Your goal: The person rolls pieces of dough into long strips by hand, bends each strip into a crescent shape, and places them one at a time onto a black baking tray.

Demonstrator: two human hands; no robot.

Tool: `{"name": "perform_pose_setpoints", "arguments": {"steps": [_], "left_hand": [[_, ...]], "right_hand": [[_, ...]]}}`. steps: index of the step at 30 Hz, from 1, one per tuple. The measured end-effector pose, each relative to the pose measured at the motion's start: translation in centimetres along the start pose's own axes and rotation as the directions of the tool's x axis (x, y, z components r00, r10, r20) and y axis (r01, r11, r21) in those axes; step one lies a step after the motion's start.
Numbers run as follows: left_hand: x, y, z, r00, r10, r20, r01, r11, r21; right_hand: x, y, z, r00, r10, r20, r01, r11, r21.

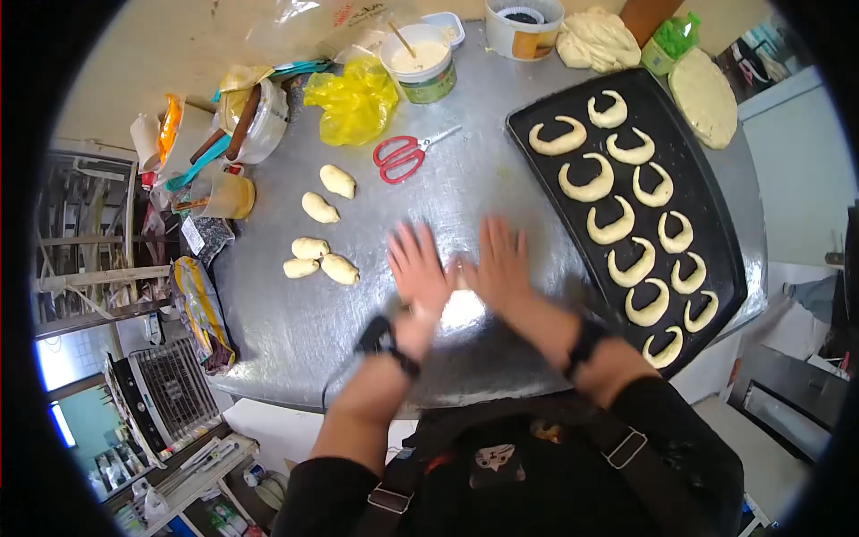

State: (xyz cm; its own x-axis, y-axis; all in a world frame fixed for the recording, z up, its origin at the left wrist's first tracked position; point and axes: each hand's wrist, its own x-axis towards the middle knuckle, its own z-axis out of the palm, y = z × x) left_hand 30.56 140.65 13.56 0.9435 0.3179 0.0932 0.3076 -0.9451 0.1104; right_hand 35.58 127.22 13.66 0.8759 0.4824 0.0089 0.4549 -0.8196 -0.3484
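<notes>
My left hand (419, 270) and my right hand (503, 270) lie palm down at the middle of the metal table (394, 331), fingers stretched out and thumbs almost meeting. Both are a little blurred; whether dough lies under the palms is hidden. Left of them are several small dough pieces, among them an upper one (337, 181), a middle one (319, 208) and a lower one (340, 268). To the right, a black baking tray (559, 201) bears rows of crescent-shaped dough (587, 177). Red-handled scissors (403, 158) rest beyond my hands.
At the back stand a yellow plastic bag (353, 103), a tub of creamy mixture with a stick (419, 76) and a white bucket (524, 36). Dough lumps (598, 40) lie at the back right. Containers (261, 125) and a cup (231, 195) line the left edge.
</notes>
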Motion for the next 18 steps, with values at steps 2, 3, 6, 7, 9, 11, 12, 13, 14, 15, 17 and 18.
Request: {"name": "perform_pose_setpoints", "arguments": {"steps": [2,3,6,7,9,11,12,13,14,15,17,18], "left_hand": [[3.8,-1.3,1.0,0.992,-0.051,-0.114,0.038,0.993,-0.114],[3.7,-1.5,1.0,0.994,-0.012,-0.109,-0.004,0.988,-0.152],[-2.6,-1.3,-0.3,0.985,0.152,0.083,-0.127,0.959,-0.253],[-6.4,-1.1,-1.3,0.97,0.154,0.188,-0.101,0.96,-0.263],[-13.5,-0.5,-2.6,0.941,0.163,0.298,-0.096,0.969,-0.227],[-14.4,-0.3,-3.2,0.949,0.137,0.282,-0.104,0.986,-0.129],[-12.7,-0.6,-2.3,0.974,0.068,0.217,-0.051,0.995,-0.084],[-9.3,-1.2,-1.4,0.987,0.011,0.159,-0.003,0.999,-0.049],[-5.6,-2.3,-0.6,0.999,-0.038,0.009,0.038,0.998,-0.047],[-1.8,-3.3,0.1,0.987,-0.081,-0.142,0.074,0.996,-0.05],[3.6,-5.4,0.6,0.955,-0.207,-0.212,0.199,0.978,-0.057],[1.8,-5.4,0.4,0.978,-0.169,-0.123,0.158,0.983,-0.09]], "right_hand": [[7.6,-0.6,-1.0,0.979,0.055,-0.194,-0.061,0.998,-0.03],[6.5,-0.2,-0.6,0.992,-0.086,-0.088,0.084,0.996,-0.023],[0.4,2.0,-1.2,0.892,-0.415,0.178,0.417,0.908,0.024],[-3.3,2.8,-2.1,0.879,-0.413,0.237,0.41,0.91,0.067],[-10.7,4.4,-3.3,0.849,-0.412,0.329,0.414,0.908,0.068],[-11.0,4.4,-3.2,0.873,-0.339,0.351,0.35,0.936,0.033],[-9.0,3.8,-2.7,0.911,-0.274,0.309,0.29,0.957,-0.008],[-7.2,3.0,-2.4,0.943,-0.194,0.27,0.214,0.976,-0.049],[-2.8,2.2,-1.6,0.972,-0.136,0.193,0.162,0.978,-0.128],[1.2,1.8,-0.6,0.996,-0.085,0.019,0.086,0.992,-0.096],[7.7,1.1,0.5,0.977,-0.144,-0.159,0.118,0.979,-0.164],[6.5,1.2,0.4,0.969,-0.246,-0.01,0.242,0.959,-0.147]]}}
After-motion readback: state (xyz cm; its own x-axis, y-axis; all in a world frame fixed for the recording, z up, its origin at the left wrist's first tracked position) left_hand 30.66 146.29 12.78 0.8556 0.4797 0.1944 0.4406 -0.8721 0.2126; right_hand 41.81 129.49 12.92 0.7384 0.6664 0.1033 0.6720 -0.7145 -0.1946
